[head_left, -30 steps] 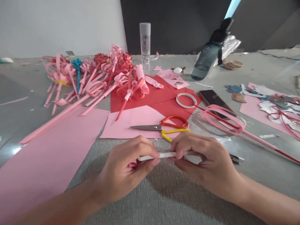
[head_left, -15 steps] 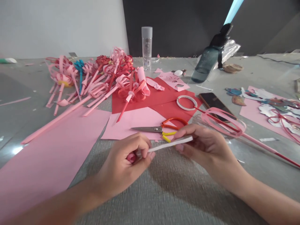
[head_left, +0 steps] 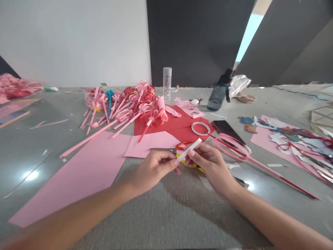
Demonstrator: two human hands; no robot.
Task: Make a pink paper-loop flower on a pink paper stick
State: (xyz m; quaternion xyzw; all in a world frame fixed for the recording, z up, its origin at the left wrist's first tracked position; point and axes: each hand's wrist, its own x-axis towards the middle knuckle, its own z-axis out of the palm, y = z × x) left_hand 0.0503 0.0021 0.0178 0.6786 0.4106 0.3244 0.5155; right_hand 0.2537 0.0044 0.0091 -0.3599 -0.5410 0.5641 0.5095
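Between my two hands is a narrow white strip [head_left: 190,149], slanting up to the right. My left hand [head_left: 153,170] pinches its lower end between thumb and fingers. My right hand [head_left: 212,163] is closed on its middle, thumb on the near side. Whether the strip is tape or paper I cannot tell. Just behind my hands lie scissors [head_left: 166,150] with orange and yellow handles, partly hidden by the strip and fingers. They rest over a pink paper sheet [head_left: 148,142]. Beyond my right hand is a pink paper-loop stick [head_left: 262,165] with a red stem.
Several pink and red paper-strip sticks [head_left: 125,111] pile up at the back left. A large pink sheet [head_left: 78,177] lies left, red paper [head_left: 182,122] ahead. A phone [head_left: 226,129], white tape roll [head_left: 193,129], clear bottle [head_left: 167,85], dark bottle [head_left: 217,97] and paper cutouts [head_left: 293,133] stand or lie around.
The view has shifted up and left. The white strip now tilts more steeply, and my hands are closer together. The small pink roll seen earlier in my left hand no longer shows.
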